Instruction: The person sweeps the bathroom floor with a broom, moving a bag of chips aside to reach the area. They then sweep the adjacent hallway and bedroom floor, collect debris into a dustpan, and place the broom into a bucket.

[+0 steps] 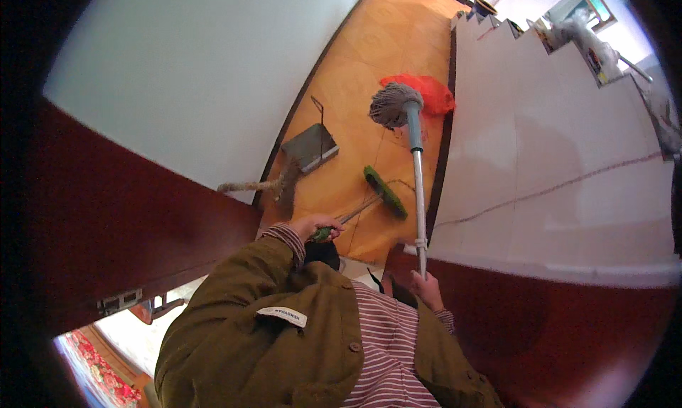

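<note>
My left hand (321, 229) is closed round the green grip of a broom, whose thin shaft slopes down to a green-bristled broom head (386, 193) over the tiled floor. In my right hand (427, 292) is the metal pole of a string mop (419, 195). The pole points away from me, and its grey mop head (393, 105) overlaps a red plastic bag (432, 92) by the right wall; whether they touch I cannot tell. To the left, a grey metal dustpan (310, 146) with a thin handle lies near the left wall.
A dark red door (144, 211) with a cloth-wrapped handle (249, 186) stands at left. Another dark red panel (533, 323) is at right. Stairs with plastic-wrapped things (586, 40) rise along the right wall (495, 141). The tiled passage (394, 30) runs ahead between walls.
</note>
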Demonstrator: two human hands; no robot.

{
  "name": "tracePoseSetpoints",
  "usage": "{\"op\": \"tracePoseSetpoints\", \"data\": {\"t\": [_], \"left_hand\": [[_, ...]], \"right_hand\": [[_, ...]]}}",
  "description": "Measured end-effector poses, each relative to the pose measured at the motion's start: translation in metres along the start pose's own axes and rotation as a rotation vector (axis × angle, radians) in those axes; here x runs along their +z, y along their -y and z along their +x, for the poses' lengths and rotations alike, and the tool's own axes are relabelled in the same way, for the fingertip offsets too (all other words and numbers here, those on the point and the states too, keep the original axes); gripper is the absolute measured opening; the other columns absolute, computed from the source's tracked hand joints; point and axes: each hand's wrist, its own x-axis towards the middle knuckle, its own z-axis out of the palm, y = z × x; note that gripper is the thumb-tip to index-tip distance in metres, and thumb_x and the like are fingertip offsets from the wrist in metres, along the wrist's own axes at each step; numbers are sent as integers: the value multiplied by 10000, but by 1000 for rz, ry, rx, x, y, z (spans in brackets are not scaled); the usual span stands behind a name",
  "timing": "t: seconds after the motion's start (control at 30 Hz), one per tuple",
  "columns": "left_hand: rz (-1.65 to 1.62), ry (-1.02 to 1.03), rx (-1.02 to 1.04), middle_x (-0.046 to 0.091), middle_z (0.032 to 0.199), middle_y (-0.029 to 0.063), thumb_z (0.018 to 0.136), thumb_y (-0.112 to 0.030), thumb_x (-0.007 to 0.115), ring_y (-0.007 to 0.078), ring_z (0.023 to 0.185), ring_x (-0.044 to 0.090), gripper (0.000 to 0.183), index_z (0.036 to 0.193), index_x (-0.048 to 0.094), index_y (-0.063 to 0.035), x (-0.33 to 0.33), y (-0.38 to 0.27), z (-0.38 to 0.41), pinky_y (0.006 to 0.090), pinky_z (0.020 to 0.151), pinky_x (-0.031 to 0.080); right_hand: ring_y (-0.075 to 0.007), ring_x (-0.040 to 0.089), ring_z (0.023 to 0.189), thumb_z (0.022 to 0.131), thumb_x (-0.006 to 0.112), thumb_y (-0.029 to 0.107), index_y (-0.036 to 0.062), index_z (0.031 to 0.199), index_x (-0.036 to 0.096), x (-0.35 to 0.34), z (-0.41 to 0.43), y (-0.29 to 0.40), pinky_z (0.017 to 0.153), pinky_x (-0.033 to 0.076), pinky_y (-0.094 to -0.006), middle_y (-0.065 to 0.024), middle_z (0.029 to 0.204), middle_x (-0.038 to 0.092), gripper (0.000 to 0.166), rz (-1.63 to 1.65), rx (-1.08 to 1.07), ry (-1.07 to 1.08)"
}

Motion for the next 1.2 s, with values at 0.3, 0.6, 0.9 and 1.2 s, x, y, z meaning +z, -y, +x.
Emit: {"op": "tracePoseSetpoints", "data": {"t": [0.3,0.6,0.9,1.2], "left_hand": [[14,-94,236,444,519,-2,786,-140,512,63,424,420,169,657,440,-59,-26,-239,5,201,390,371],[18,-113,323,436,563,-4,793,-164,508,44,433,409,160,717,430,-47,-63,-502,-4,179,372,353],[456,-464,283,449,485,7,754,-176,535,107,415,428,198,622,474,-40,-77,-661,0,227,387,360],[276,-594,237,456,532,3,722,-199,570,69,428,444,192,637,461,-64,-75,-812,7,213,360,361]], "right_hand": [[-71,415,516,773,524,324,36,736,495,-17,145,144,457,344,-235,5,578,435,292,-232,-32,-39],[-71,410,492,768,531,290,43,758,456,-26,324,324,441,338,-222,7,579,436,258,-179,-44,-16],[-69,386,420,771,522,260,64,717,432,-69,508,470,379,323,-222,5,524,409,223,-207,-42,12],[-84,425,412,748,555,246,44,674,452,-132,736,606,367,337,-232,-5,494,417,238,-139,0,20]]}}
